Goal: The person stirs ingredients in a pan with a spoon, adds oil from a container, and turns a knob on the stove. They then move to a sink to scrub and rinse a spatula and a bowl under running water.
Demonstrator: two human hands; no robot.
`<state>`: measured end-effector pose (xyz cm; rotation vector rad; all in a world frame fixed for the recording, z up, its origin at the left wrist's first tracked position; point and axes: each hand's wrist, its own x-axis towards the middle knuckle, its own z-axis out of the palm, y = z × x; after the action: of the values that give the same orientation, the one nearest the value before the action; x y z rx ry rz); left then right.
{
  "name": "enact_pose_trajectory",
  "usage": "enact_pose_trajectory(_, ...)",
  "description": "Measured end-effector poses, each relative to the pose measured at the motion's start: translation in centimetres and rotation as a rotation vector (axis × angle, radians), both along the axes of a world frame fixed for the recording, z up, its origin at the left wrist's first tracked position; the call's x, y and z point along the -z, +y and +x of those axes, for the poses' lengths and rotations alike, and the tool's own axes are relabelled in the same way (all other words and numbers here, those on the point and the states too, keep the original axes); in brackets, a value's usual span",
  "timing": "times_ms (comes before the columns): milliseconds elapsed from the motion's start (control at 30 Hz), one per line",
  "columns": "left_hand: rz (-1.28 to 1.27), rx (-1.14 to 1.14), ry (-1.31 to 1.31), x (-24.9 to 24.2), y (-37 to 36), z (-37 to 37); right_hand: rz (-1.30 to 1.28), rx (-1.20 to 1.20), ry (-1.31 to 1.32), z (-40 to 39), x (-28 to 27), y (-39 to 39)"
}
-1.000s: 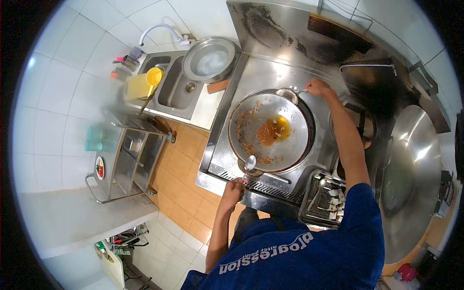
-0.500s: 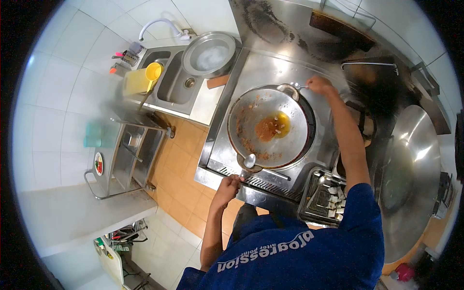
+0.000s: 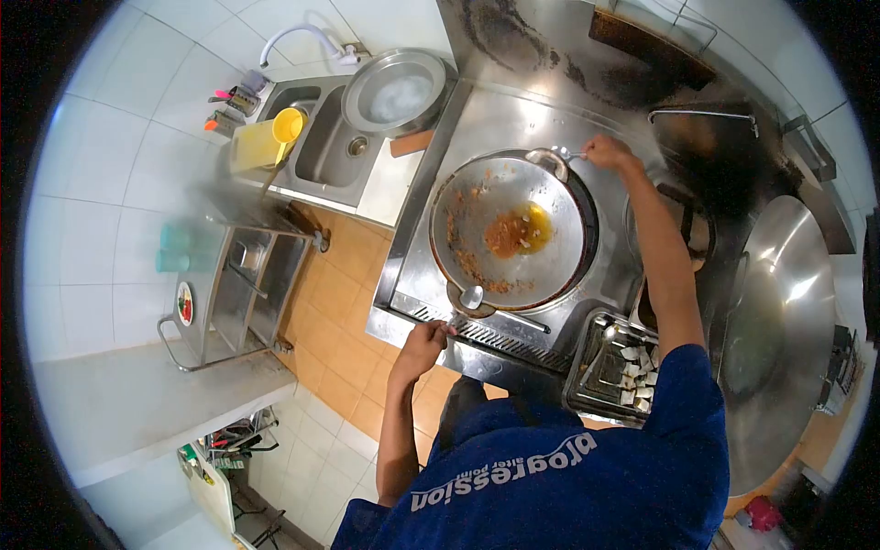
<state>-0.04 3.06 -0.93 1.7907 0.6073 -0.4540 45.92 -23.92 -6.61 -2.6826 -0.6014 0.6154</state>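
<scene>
A wide metal wok [image 3: 467, 188] sits on the stove, holding yellow oil and a reddish-brown paste [image 3: 504, 236], with browned bits stuck round its wall. Beside its far handle, my right hand [image 3: 607, 152] is closed on the handle of a small metal spoon [image 3: 562, 152]. My left hand [image 3: 422, 350] hovers by the stove's front edge, its fingers curled; anything inside them is hidden. A metal ladle [image 3: 471, 297] lies across the near wok handle, its long handle pointing right over the slotted grate.
Right of the wok stands a metal tray [image 3: 596, 367] with white pieces and a utensil. A huge wok [image 3: 779, 321] lies farther right. To the left are a sink [image 3: 316, 174], a metal basin [image 3: 356, 87], a yellow dipper [image 3: 287, 126] and a steel trolley [image 3: 220, 312].
My left hand has drawn slightly left and up, away from the near wok handle. The right hand stays by the far handle, nearly still. The view has shifted slightly.
</scene>
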Motion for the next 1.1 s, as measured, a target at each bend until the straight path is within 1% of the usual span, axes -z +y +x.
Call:
enact_pose_trajectory(67,-0.012,0.020,-0.038,0.6,0.4,0.0,-0.089,0.014,0.059,-0.3,-0.9,0.5)
enact_pose_trajectory(100,-0.013,0.017,-0.034,0.4,0.5,0.1,-0.089,0.011,0.062,-0.5,-1.1,0.6)
enact_pose_trajectory(167,-0.078,0.000,-0.022,0.0,0.6,0.3,-0.130,0.062,0.004,-0.9,-1.6,0.8)
enact_pose_trajectory(300,-0.164,-0.033,-0.072,1.6,0.6,0.1,-0.112,0.041,0.051,0.2,-0.2,0.4)
enact_pose_trajectory(467,-0.166,-0.004,-0.159,4.0,0.8,-0.8,-0.085,0.001,0.014,0.1,-0.1,0.2)
enact_pose_trajectory(567,-0.144,-0.022,-0.200,4.6,0.5,-0.7,-0.055,0.019,0.004,-0.1,-0.1,0.4)
enact_pose_trajectory(633,-0.119,-0.042,-0.206,4.6,0.0,-0.6,-0.054,0.008,0.008,0.5,0.8,0.2)
enact_pose_trajectory(667,-0.145,-0.052,-0.205,4.6,-0.3,-0.5,-0.052,0.001,0.011,0.8,1.3,0.1)
enact_pose_trajectory(800,-0.192,-0.097,-0.208,4.8,-1.0,-0.6,-0.049,-0.001,0.033,0.4,0.5,-0.2)
enact_pose_trajectory(833,-0.195,-0.095,-0.208,4.6,-1.1,-0.7,-0.049,-0.016,-0.008,0.3,0.5,-0.2)
enact_pose_trajectory(900,-0.185,-0.086,-0.123,4.1,-0.9,-1.0,-0.051,-0.030,-0.050,0.3,0.6,-0.2)
enact_pose_trajectory(967,-0.168,-0.099,-0.127,3.9,-1.1,-1.2,-0.079,-0.024,-0.021,0.5,0.8,-0.1)
enact_pose_trajectory(1100,-0.121,-0.112,-0.146,3.1,-1.3,-1.0,-0.127,-0.008,-0.053,-0.8,-0.9,0.4)
